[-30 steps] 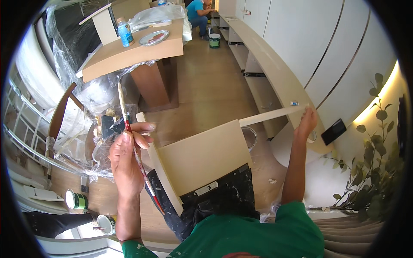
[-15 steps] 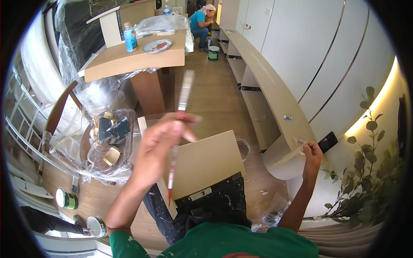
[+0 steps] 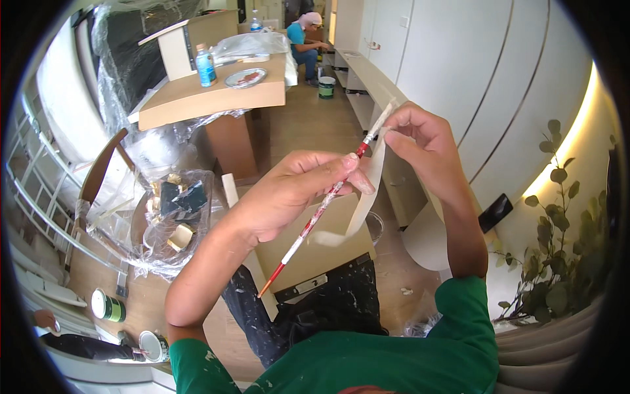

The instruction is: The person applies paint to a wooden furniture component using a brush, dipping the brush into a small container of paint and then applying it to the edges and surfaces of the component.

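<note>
My left hand (image 3: 282, 190) is closed around a slim paintbrush (image 3: 306, 231), its red and white paint-flecked handle slanting down to the left. The pale bristles point up and right, close to my right hand (image 3: 426, 148). Between the pinched fingers of that hand hangs a strip of cream masking tape (image 3: 369, 197), curling down behind the brush. A beige drawer-like panel (image 3: 344, 243) with a dark rail along its near edge lies below my hands, over my paint-spotted dark trousers (image 3: 335, 299).
On the left, a plastic-wrapped chair (image 3: 174, 223) holds scraps, with paint cans (image 3: 108, 306) nearby. A table (image 3: 197, 108) carries a bottle (image 3: 205, 65) and a paint-smeared lid (image 3: 245, 78). A long low cabinet (image 3: 417, 203) runs along the right; a person (image 3: 304, 47) crouches far back.
My right hand has come up and left from the cabinet end with the tape strip, which now hangs free. My left hand has moved right and tilted the brush toward it.
</note>
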### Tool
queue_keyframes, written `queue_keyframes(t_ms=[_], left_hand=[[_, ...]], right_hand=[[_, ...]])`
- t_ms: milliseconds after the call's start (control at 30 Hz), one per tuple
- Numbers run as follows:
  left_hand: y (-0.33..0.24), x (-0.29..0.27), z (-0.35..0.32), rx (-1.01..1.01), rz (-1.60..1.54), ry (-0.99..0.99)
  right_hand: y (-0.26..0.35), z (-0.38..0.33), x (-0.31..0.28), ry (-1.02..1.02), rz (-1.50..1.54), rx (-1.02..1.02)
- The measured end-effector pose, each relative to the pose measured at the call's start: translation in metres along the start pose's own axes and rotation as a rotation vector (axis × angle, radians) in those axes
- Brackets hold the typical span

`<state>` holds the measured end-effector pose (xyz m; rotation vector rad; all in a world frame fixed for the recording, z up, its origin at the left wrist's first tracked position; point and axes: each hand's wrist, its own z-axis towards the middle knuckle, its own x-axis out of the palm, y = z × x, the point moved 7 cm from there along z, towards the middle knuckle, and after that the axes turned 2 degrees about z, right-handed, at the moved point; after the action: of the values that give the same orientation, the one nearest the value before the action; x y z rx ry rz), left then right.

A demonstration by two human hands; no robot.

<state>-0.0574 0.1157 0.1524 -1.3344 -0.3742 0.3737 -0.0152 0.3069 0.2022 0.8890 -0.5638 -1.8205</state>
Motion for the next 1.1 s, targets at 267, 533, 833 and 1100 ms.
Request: queue_keyframes(t_ms=[267,533,833,1100], left_hand=[[-0.029,-0.032,-0.032,0.122,0.141,-0.199],[-0.075,-0.074,-0.067,0.244,0.244,-0.512],[-0.133,-0.071,-0.067,0.520,0.719,-0.816],[-0.128,-0.116,-0.086,0.429,0.763,-0.791]], right_hand=[[0.000,0.022,0.055,0.201,0.281,0.103],[-0.001,0.021,0.033,0.154,0.498,-0.045],[0.056,0.016,0.175,0.355,0.402,-0.127],[0.035,0.031,0.226,0.581,0.670,0.088]])
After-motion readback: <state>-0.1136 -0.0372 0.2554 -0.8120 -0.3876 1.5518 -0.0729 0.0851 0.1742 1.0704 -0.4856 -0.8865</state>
